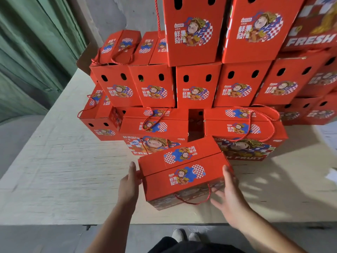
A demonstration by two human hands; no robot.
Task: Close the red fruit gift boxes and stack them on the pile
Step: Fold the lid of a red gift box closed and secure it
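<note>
A closed red fruit gift box [184, 172] with a red rope handle sits tilted between my hands, in front of the pile. My left hand [130, 181] presses flat against its left end with straight fingers. My right hand [228, 194] lies along its right end, fingers spread and straight. Behind it the pile of red gift boxes [198, 88] rises in several rows; the lowest front row has two closed boxes [155, 125] [244, 125] with a gap [196, 123] between them.
The boxes stand on a pale wooden platform [63, 161] whose front edge runs just before my feet [184, 235]. A green curtain [32, 52] hangs at the left. More red boxes [313, 110] extend to the right.
</note>
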